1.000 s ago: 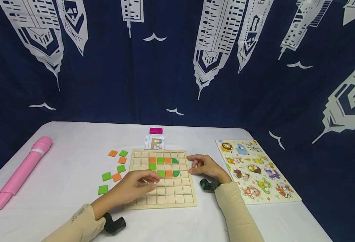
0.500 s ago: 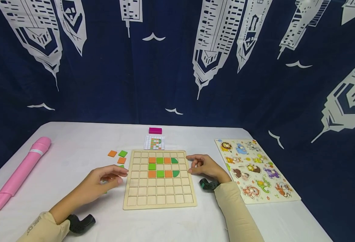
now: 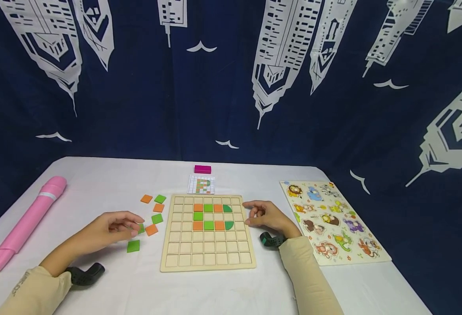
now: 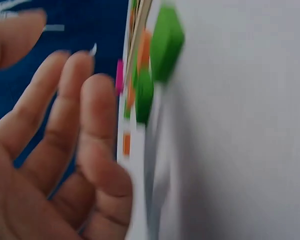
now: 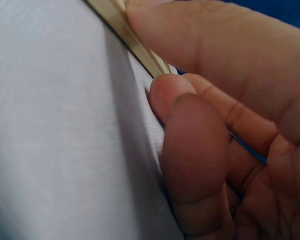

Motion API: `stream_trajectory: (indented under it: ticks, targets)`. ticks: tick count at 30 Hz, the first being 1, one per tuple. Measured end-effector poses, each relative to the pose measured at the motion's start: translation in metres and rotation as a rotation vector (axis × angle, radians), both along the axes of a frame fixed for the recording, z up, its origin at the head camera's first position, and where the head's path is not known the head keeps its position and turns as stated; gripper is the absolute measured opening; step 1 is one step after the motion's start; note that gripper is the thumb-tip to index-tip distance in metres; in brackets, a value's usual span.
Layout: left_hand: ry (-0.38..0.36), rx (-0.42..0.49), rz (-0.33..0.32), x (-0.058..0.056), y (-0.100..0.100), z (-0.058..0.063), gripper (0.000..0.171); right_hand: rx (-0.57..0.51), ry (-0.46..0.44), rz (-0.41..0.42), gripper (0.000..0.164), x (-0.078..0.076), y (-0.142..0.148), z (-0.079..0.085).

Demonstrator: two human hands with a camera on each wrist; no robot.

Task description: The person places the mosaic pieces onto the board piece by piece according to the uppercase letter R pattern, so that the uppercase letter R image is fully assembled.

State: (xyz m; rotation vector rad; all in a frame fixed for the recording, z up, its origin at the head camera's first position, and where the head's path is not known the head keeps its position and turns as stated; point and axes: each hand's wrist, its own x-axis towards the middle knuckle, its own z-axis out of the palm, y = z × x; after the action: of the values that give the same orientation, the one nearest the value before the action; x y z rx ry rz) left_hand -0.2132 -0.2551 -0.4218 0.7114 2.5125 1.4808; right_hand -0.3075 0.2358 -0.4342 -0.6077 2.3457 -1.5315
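Taking the grid board [image 3: 210,249] on the worktop [image 3: 199,293] as my dial, I see the left hand [image 3: 106,229] at nine o'clock, fingers apart and loosely bent, beside a green tile [image 3: 141,228] it partly hides from my head camera. Between two and three, the right hand [image 3: 269,217] has thumb and forefinger spread, tips against the board's edge. Loose orange tiles [image 3: 158,208] lie around nine to ten, the pattern card [image 3: 201,184] at twelve

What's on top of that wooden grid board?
Four orange squares, three light-green squares and two dark-green rounded pieces lie on the grid board; what lies beneath them is hidden.
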Motion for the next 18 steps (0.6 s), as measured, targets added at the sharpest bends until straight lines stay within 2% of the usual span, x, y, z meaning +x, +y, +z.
stream_trajectory:
  ticks: [5,10,18]
  targets:
    - [-0.058,-0.073,-0.028,-0.003,-0.019,-0.003,0.024,0.010,0.003,-0.001,0.059,0.000,0.000,0.001]
    - [-0.090,-0.104,-0.031,-0.003,-0.022,-0.004,0.026,0.023,0.000,-0.006,0.060,0.000,0.000,0.000]
    - [-0.048,-0.224,-0.003,0.001,-0.017,-0.004,0.033,0.034,-0.009,-0.006,0.060,-0.002,0.001,-0.001]
